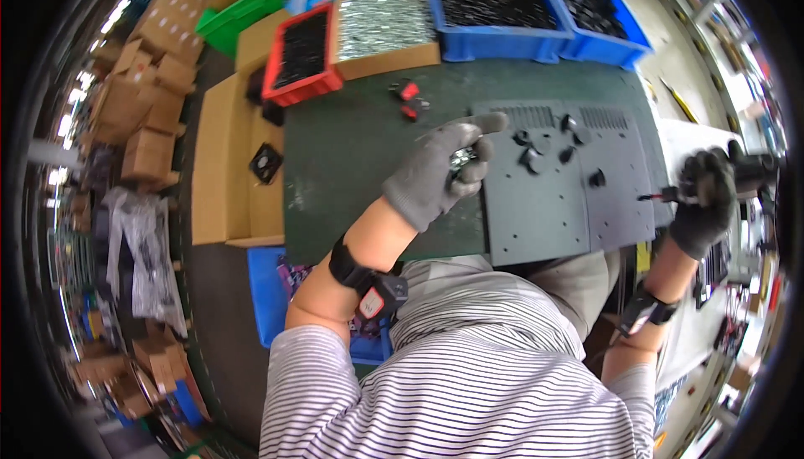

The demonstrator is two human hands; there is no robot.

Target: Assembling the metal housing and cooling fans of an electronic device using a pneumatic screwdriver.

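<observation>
My left hand (448,164), in a grey glove, is curled over the green table with its index finger stretched out. Small shiny metal parts (461,157) lie in its grip; their exact kind is too small to tell. Off the table's right side, my gloved right hand (708,195) is closed around a black power screwdriver (755,171), whose bit points left toward the table. Between the hands lie grey slotted metal panels (536,208) with small holes. Several loose black plastic caps (531,159) are scattered on the panels' upper half.
Along the far edge stand a red bin (333,82), a carton of silvery parts (385,19) and blue bins (502,44) of black parts. Small red-and-black pieces (409,100) lie on the table (352,174). An open carton (219,166) flanks its left side; a blue crate (266,304) sits below.
</observation>
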